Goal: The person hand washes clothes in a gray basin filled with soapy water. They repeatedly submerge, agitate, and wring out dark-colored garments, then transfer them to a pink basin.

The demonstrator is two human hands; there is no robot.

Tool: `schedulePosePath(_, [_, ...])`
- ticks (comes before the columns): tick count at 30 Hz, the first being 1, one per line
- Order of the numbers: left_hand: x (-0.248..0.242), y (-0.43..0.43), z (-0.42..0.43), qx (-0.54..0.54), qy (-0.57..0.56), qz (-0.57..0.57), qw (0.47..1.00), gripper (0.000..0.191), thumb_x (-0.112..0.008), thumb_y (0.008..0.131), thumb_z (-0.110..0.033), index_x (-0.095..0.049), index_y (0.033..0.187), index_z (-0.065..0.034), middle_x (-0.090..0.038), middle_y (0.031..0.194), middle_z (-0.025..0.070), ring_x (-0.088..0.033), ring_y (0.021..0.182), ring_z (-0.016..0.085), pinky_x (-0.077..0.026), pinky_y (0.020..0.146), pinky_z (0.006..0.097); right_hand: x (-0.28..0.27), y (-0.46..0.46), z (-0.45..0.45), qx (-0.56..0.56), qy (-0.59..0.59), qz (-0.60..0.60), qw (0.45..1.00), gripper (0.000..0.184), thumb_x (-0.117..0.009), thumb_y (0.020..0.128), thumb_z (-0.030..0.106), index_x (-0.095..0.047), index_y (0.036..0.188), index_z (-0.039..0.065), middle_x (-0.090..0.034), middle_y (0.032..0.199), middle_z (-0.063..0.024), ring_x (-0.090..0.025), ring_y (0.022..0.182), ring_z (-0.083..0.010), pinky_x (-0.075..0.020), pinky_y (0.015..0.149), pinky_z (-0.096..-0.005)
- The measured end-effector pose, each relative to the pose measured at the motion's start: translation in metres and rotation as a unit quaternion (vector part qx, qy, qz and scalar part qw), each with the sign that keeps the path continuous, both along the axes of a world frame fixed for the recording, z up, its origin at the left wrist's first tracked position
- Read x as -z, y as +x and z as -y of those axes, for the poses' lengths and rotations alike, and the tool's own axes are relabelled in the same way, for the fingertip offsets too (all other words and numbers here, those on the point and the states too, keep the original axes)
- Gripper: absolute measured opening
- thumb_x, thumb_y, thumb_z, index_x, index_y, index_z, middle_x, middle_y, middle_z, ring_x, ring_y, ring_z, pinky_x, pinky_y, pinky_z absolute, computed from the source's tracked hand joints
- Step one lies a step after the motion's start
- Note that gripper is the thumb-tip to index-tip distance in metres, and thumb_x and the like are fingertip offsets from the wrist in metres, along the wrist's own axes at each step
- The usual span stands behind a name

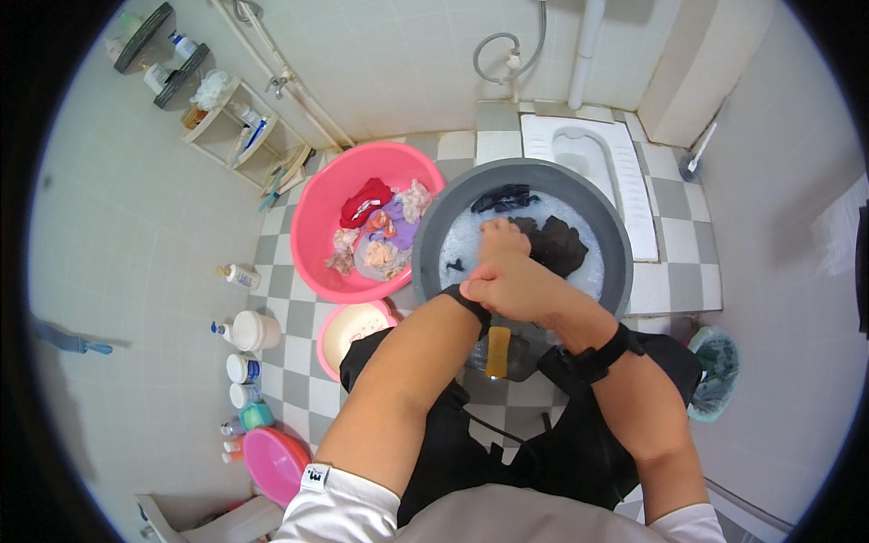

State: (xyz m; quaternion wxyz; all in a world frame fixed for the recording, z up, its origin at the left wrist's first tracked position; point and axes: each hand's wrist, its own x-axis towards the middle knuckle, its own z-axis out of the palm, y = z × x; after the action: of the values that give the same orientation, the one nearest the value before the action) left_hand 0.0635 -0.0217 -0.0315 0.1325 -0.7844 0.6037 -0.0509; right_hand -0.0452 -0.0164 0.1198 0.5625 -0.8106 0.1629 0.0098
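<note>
My left hand is over the soapy water in a large grey tub, its fingers pointing down beside dark wet cloth. Whether those fingers hold anything is hidden. Across my left wrist lies my right hand, thumb and fingers pinching the edge of a black wristband. Another dark garment floats near the tub's far side, and a small dark piece floats at the left. A pink basin at the left holds red, purple and pale garments.
A squat toilet lies behind the grey tub. A smaller pink-rimmed basin is by my left knee, with bottles and a white bucket along the left wall. A lined waste bin stands at the right.
</note>
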Motion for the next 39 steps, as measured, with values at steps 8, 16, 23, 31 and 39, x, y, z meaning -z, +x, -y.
schedulePosePath(8, [0.000, -0.010, 0.003, -0.021, -0.071, 0.016, 0.997, 0.017, -0.062, 0.092, -0.025, -0.078, 0.094, -0.0179, -0.073, 0.102, 0.0009, -0.062, 0.105, 0.024, -0.045, 0.085, 0.0470, -0.009, -0.010, -0.005, 0.000, -0.029, -0.011, 1.000, 0.026, -0.065, 0.091, 0.022, -0.076, 0.088, -0.001, -0.074, 0.085, -0.0136, -0.066, 0.077, -0.0231, -0.0506, 0.076, -0.0363])
schedulePosePath(16, [-0.021, 0.009, -0.006, -0.081, -0.027, -0.049, 0.995, 0.018, -0.065, 0.090, -0.026, -0.078, 0.098, -0.0176, -0.072, 0.105, 0.0013, -0.062, 0.110, 0.023, -0.046, 0.085, 0.0407, -0.018, -0.016, -0.002, 0.048, 0.051, -0.004, 0.998, 0.027, -0.066, 0.091, 0.012, -0.072, 0.115, 0.003, -0.073, 0.097, -0.0137, -0.068, 0.099, -0.0333, -0.0491, 0.097, -0.0409])
schedulePosePath(23, [-0.031, 0.003, -0.004, -0.071, 0.043, -0.093, 0.992, 0.026, -0.062, 0.096, -0.032, -0.077, 0.113, -0.0180, -0.072, 0.119, 0.0026, -0.059, 0.118, 0.027, -0.045, 0.092, 0.0456, 0.000, -0.018, -0.013, 0.011, -0.265, 0.248, 0.932, 0.017, -0.071, 0.089, 0.010, -0.076, 0.104, 0.007, -0.071, 0.101, -0.0084, -0.063, 0.106, -0.0328, -0.0476, 0.097, -0.0444])
schedulePosePath(31, [-0.045, -0.001, -0.008, -0.139, 0.066, -0.230, 0.961, 0.024, -0.064, 0.094, -0.023, -0.076, 0.113, -0.0161, -0.073, 0.119, 0.0057, -0.064, 0.121, 0.026, -0.053, 0.096, 0.0460, 0.006, -0.022, -0.012, -0.025, -0.315, 0.319, 0.894, 0.014, -0.071, 0.086, 0.007, -0.073, 0.100, 0.007, -0.069, 0.098, -0.0074, -0.062, 0.105, -0.0300, -0.0469, 0.095, -0.0434])
schedulePosePath(39, [0.032, 0.058, -0.018, -0.180, -0.107, -0.388, 0.897, 0.038, -0.065, 0.093, -0.027, -0.069, 0.127, -0.0084, -0.067, 0.127, 0.0243, -0.064, 0.116, 0.045, -0.052, 0.100, 0.0505, 0.125, -0.036, 0.062, 0.268, -0.122, 0.015, 0.956, 0.025, -0.064, 0.088, 0.013, -0.074, 0.110, 0.008, -0.072, 0.111, -0.0158, -0.066, 0.111, -0.0345, -0.0527, 0.095, -0.0430])
